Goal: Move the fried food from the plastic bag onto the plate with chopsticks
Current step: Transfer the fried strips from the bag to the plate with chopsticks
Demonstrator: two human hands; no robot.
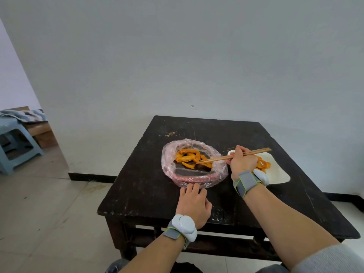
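Lower centre, left hand (194, 203) touches plastic bag (169, 154), grip unclear; right hand (243, 164) grips chopsticks (216, 159), tips at fried food (187, 156), likely light, greasy, brittle; pinch mid-strip.

No legible text, label, brand mark, number or sign can be read on any surface in view. Checked items, located relative to the plastic bag (220, 170): the bag film itself; the chopsticks (216, 159) reaching into it from the right; the plate (279, 172) to its right; the white wrist units, one just in front of it (184, 225) and one to its right (261, 176). All are unmarked.
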